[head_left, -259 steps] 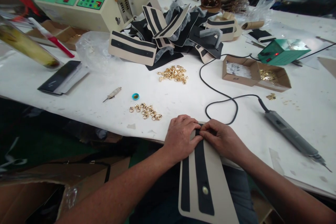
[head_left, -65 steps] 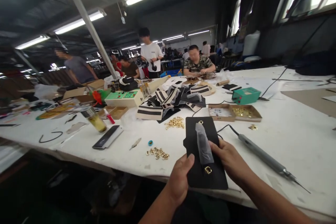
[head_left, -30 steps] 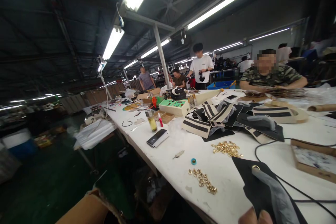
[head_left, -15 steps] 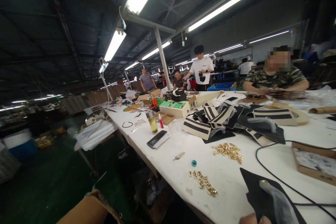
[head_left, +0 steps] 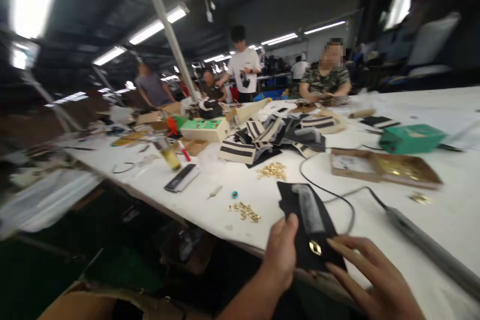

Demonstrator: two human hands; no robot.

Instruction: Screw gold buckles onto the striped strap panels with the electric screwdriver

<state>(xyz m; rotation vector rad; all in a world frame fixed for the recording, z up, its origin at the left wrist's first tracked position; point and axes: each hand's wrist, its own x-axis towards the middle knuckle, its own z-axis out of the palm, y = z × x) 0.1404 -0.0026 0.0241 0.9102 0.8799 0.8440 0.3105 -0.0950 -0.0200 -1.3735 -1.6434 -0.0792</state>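
A black flat panel (head_left: 290, 205), probably a bag part, is tilted up at the table's front edge. It carries a gold metal fitting (head_left: 315, 247) near its lower end and a strip wrapped in cloudy film (head_left: 310, 212). My left hand (head_left: 281, 247) is closed on the panel's left edge, thumb on top. At the right edge, my right hand (head_left: 371, 272) has its fingertips on the panel, close to the gold fitting. To the left lie loose gold rings (head_left: 245, 211), a small blue ring-shaped item (head_left: 234, 194) and a pile of gold pieces (head_left: 272, 171).
Striped and black panels (head_left: 240, 152) are heaped mid-table. A cardboard tray (head_left: 408, 170), a green box (head_left: 411, 138) and a grey tool with a cord (head_left: 427, 245) are on the right. A phone (head_left: 181, 177) and bottle (head_left: 170, 156) stand left. Co-workers (head_left: 326, 77) are across the table.
The view has swung right and down. The black panel has come nearer the middle, its gold fitting now showing, and both hands are in sight on it.
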